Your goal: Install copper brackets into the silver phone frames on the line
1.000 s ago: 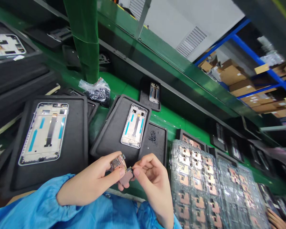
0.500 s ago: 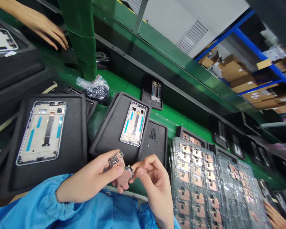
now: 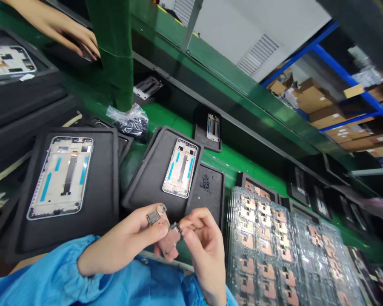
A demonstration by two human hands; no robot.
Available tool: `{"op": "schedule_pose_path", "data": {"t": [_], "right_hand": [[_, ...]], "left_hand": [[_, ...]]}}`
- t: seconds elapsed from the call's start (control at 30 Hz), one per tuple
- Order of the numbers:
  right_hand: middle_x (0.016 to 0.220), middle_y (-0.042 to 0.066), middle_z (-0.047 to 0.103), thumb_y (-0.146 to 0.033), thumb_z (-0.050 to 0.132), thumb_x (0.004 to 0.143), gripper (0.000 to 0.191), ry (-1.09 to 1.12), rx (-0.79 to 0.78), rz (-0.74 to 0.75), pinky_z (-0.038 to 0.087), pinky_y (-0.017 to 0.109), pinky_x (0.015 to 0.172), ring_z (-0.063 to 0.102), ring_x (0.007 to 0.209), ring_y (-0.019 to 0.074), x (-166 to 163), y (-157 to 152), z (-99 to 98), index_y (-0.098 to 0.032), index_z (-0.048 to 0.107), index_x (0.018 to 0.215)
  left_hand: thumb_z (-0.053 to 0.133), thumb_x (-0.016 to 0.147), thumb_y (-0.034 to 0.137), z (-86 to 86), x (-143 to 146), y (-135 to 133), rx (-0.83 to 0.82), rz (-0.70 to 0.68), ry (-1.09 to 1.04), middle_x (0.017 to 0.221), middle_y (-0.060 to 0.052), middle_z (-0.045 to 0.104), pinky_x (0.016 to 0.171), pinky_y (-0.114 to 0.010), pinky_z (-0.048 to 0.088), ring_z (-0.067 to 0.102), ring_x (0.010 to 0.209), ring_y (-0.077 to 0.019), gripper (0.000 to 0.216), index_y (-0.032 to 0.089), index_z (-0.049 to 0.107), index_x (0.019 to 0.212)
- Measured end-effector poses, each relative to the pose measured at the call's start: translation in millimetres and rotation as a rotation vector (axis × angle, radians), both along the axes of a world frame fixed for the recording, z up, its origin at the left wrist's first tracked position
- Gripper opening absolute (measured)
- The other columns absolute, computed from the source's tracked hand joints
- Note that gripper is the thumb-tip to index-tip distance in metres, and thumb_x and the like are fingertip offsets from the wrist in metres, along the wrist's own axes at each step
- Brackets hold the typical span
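My left hand (image 3: 127, 246) grips a small copper-coloured circuit board (image 3: 163, 231) between thumb and fingers, low in the middle of the view. My right hand (image 3: 204, 246) pinches a tiny dark part (image 3: 176, 228) at the board's right edge, its fingers curled. Just beyond both hands lies a black foam tray (image 3: 150, 178) with a phone frame (image 3: 180, 168) in it. A second, larger tray (image 3: 105, 178) with another phone frame (image 3: 61, 176) lies to the left.
Clear blister trays of copper boards (image 3: 268, 246) are stacked at the right. A small black tray with loose screws (image 3: 206, 182) sits past my right hand. Another person's hand (image 3: 67, 32) reaches in at the upper left, beside a green post (image 3: 113, 51). A crumpled plastic bag (image 3: 129, 121) lies behind.
My hands stay together on the board, with the right fingers curling tighter on the small part. The other person's hand has moved right toward the green post.
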State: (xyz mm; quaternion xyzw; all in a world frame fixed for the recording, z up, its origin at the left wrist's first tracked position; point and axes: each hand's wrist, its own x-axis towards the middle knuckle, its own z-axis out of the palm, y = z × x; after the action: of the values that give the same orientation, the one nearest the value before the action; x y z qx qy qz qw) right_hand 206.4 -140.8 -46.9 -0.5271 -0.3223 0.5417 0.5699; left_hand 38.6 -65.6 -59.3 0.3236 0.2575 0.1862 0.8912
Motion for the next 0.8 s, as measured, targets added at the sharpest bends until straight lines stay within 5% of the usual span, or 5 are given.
{"op": "schedule_pose_path", "data": {"t": [0.27,0.33,0.5,0.63,0.8], "right_hand": [[0.106,0.004,0.078,-0.042,0.086,0.083,0.035,-0.264,0.438,-0.472,0.055,0.023,0.065,0.074,0.083,0.0167,-19.8,-9.4,-40.2,-0.025,0.061,0.101],[0.104,0.002,0.078,-0.050,0.081,0.087,0.037,-0.159,0.462,-0.565,0.057,0.027,0.068,0.074,0.084,0.0177,-10.2,-4.5,-40.8,-0.027,0.063,0.109],[0.120,-0.002,0.071,-0.058,0.045,0.106,0.030,0.103,0.420,-0.553,0.054,0.035,0.075,0.066,0.095,0.0174,30.3,20.5,-9.6,-0.042,0.067,0.117],[0.120,0.001,0.071,-0.056,0.048,0.105,0.028,0.154,0.408,-0.446,0.052,0.036,0.072,0.064,0.099,0.0198,52.4,41.5,8.4,-0.043,0.073,0.110],[0.130,0.003,0.068,-0.062,0.053,0.101,0.035,-0.037,0.434,-0.424,0.056,0.041,0.088,0.066,0.106,0.0203,71.4,83.8,8.4,-0.037,0.069,0.121]], "left_hand": [[0.082,0.083,0.043,37.6,44.8,-20.0,-0.416,0.160,-0.162,0.091,-0.004,0.071,0.093,-0.028,0.052,0.068,0.097,-0.0177,0.031,0.016,0.071,0.094],[0.076,0.086,0.042,45.9,43.1,-13.9,-0.177,0.029,-0.150,0.103,-0.007,0.074,0.099,-0.031,0.052,0.070,0.106,-0.0212,0.033,0.016,0.070,0.106],[0.044,0.106,0.025,39.4,53.1,36.4,1.192,0.099,0.679,0.141,-0.010,0.065,0.119,-0.047,0.039,0.057,0.135,-0.0270,0.034,0.020,0.061,0.135],[0.051,0.099,0.007,15.2,86.2,73.8,1.415,0.133,0.918,0.161,-0.020,0.043,0.122,-0.071,0.019,0.027,0.154,-0.0423,0.046,0.011,0.054,0.144],[0.063,0.098,0.014,0.9,94.8,75.7,1.569,0.110,1.055,0.153,-0.013,0.053,0.121,-0.069,0.027,0.035,0.151,-0.0372,0.039,0.016,0.060,0.138]]}}
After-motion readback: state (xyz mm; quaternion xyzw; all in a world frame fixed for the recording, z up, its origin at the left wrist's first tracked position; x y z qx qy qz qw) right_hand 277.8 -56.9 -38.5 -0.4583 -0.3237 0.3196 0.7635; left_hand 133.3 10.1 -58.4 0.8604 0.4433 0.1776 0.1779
